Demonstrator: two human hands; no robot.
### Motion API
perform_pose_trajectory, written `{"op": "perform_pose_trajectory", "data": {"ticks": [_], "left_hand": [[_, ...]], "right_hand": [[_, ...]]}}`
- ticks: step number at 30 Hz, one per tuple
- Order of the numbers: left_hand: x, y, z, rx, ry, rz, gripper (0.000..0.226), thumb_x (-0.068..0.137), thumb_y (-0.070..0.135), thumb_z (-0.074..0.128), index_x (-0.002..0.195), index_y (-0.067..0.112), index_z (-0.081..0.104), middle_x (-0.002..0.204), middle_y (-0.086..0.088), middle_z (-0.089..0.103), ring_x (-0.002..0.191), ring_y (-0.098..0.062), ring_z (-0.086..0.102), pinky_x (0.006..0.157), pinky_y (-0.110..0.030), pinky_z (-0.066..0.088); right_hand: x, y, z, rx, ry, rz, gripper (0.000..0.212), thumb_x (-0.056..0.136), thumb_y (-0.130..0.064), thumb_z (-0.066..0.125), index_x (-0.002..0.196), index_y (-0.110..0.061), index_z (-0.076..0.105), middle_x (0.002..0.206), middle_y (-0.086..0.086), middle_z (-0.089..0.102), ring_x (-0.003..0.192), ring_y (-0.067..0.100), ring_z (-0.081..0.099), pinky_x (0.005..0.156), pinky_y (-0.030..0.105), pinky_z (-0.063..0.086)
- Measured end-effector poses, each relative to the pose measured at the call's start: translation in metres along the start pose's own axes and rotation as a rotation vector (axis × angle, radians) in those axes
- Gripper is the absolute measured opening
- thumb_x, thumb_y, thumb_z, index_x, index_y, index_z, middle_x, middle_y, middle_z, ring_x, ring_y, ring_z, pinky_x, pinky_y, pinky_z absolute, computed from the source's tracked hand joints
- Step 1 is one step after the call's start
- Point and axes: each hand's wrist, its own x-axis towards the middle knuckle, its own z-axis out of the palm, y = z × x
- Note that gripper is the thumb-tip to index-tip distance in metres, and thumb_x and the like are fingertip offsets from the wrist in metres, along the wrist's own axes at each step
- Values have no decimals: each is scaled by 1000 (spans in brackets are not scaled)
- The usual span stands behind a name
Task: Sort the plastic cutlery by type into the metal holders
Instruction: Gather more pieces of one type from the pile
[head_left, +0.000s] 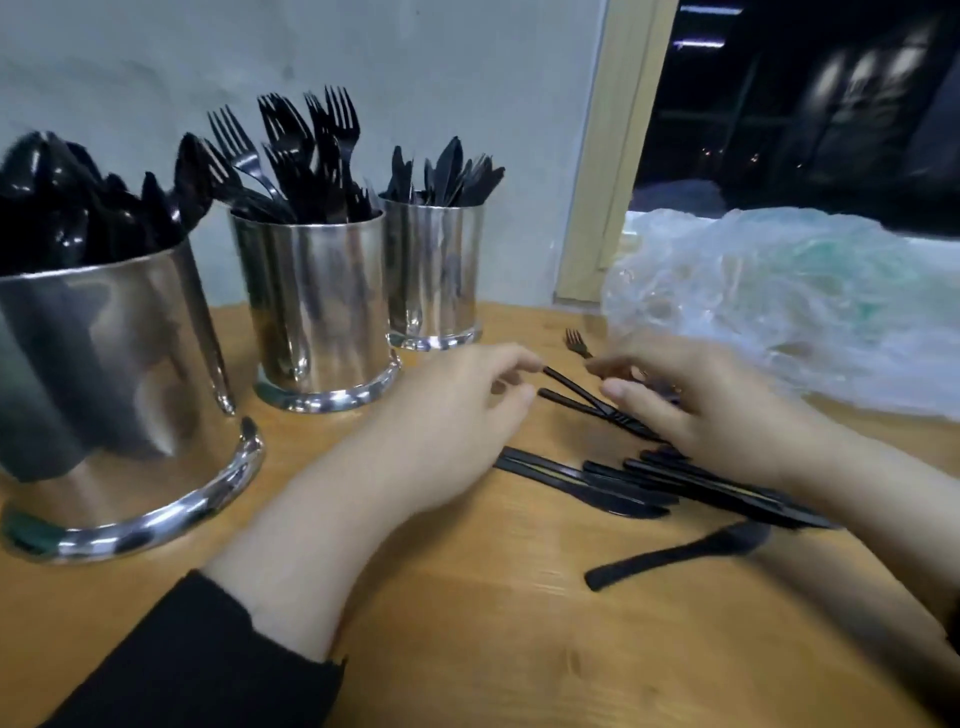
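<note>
Plastic cutlery (675, 486) lying loose on the wooden table (467, 623), both hands working at the far end of the pile.

Left hand (457, 410) is reaching in with fingers loosely curled, fingertips touching the end of one black handle (569, 387); whether it is actually pinching it, cannot tell. Right hand (701, 410) is lying palm-down over the crossed handles and the knife pile, fingers nearly straight, grip underneath hidden. One spoon (680, 556) is sitting apart, nearer the camera; one fork (576, 343) is lying beside the crumpled plastic bag (805, 306). Three metal holders are standing along the wall: spoon holder (114, 384) nearest, fork holder (322, 312) in the middle, knife holder (436, 275) farthest, each already filled.
</note>
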Motion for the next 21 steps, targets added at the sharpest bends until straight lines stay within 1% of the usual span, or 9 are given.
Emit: {"op": "perform_pose_trajectory", "data": {"ticks": [3, 5, 6, 8, 11, 13, 15, 18, 21], "left_hand": [[3, 5, 28, 233, -214, 75, 47, 104, 45, 49, 150, 39, 44, 148, 19, 46, 137, -8, 42, 115, -31, 33], [7, 7, 42, 374, -316, 120, 55, 102, 52, 49, 154, 37, 39, 156, 18, 36, 143, -9, 35, 118, -33, 28], [9, 8, 48, 427, -350, 140, 55, 102, 54, 48, 154, 36, 40, 157, 16, 36, 143, -9, 36, 118, -34, 28], [15, 9, 54, 464, -366, 168, 51, 101, 54, 48, 148, 34, 48, 150, 14, 44, 137, -11, 42, 116, -33, 34], [22, 3, 54, 406, -352, 149, 41, 98, 53, 56, 135, 35, 62, 129, 17, 52, 122, -8, 50, 107, -31, 41], [25, -2, 50, 372, -353, 131, 32, 94, 53, 62, 122, 38, 67, 116, 20, 54, 113, -5, 52, 103, -32, 44], [26, -3, 47, 349, -361, 122, 22, 91, 54, 64, 109, 42, 67, 108, 21, 55, 106, -1, 53, 101, -32, 45], [30, 0, 44, 366, -411, 113, 14, 90, 54, 65, 96, 41, 63, 102, 20, 55, 100, 5, 49, 96, -27, 38], [33, 6, 43, 372, -484, 83, 13, 91, 51, 66, 90, 40, 60, 99, 16, 56, 91, 1, 52, 81, -21, 39]], "right_hand": [[-47, 33, -3, 30, 13, 37, 32, 97, -47, 49, 117, -30, 67, 111, -26, 63, 106, -4, 59, 91, 23, 47], [-66, 49, -5, 68, 50, 68, 29, 96, -44, 51, 113, -29, 70, 109, -25, 64, 105, -4, 60, 90, 21, 45], [-71, 55, -6, 79, 56, 79, 27, 98, -45, 51, 111, -31, 70, 107, -23, 64, 103, -1, 61, 89, 22, 45], [-78, 61, -9, 85, 21, 69, 24, 98, -51, 51, 102, -36, 69, 99, -19, 64, 94, 6, 63, 81, 24, 47], [-84, 62, -14, 106, -138, 1, 30, 90, -64, 54, 91, -37, 66, 91, -17, 61, 86, 6, 60, 71, 18, 43], [-88, 63, -16, 109, -261, -24, 28, 88, -66, 58, 93, -39, 65, 96, -20, 60, 94, 3, 59, 76, 15, 43], [-91, 66, -18, 94, -341, -12, 26, 83, -65, 62, 97, -43, 64, 103, -22, 57, 102, 1, 57, 83, 15, 43], [-90, 70, -21, 77, -397, 45, 22, 84, -58, 67, 100, -43, 63, 105, -22, 54, 101, 1, 55, 81, 17, 43], [-89, 71, -23, 73, -435, 76, 20, 85, -55, 68, 97, -41, 62, 104, -22, 54, 98, 2, 54, 79, 18, 43]]}}
